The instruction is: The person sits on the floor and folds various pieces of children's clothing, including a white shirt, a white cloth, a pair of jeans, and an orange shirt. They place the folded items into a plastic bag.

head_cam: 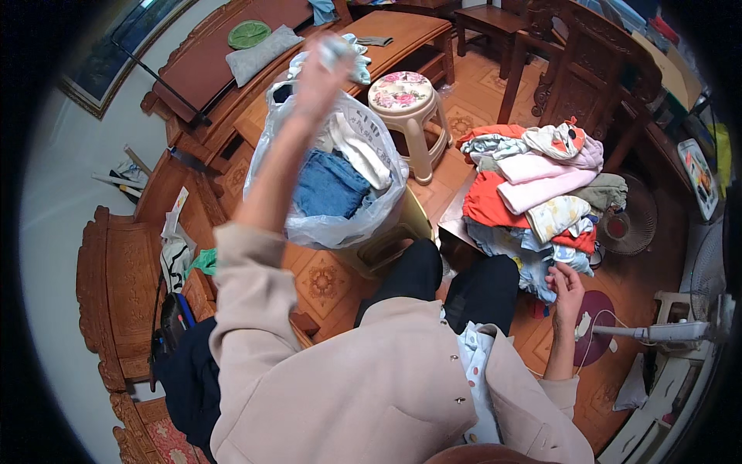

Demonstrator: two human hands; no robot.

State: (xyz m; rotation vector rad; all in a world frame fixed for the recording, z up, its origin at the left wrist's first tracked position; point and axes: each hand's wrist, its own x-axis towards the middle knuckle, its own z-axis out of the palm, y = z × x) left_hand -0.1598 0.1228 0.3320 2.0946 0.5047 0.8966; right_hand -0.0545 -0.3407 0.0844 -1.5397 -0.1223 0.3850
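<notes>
My left hand [322, 66], blurred, reaches over a clear plastic bag [261, 156] to the wooden coffee table [400, 32]. It holds a small pale cloth item [335, 51]. Folded blue denim [327, 182] and a white garment [362, 151] lie inside the bag, which sits open on a pale plastic stool [377, 258]. Other light-coloured clothes [360, 72] are on the table by that hand. My right hand [567, 287] has loosely curled fingers and holds nothing I can see. It is just below a tall pile of clothes [542, 185]; whether it touches the light-blue cloth [536, 275] is unclear.
A flower-topped stool [406, 95] stands between bag and pile. Behind the pile is a carved wooden chair [588, 75]. An electric fan [629, 217] is to the pile's right, and another fan's white pole [643, 332] lies beyond my right forearm. Carved wooden seating [119, 290] lines the left.
</notes>
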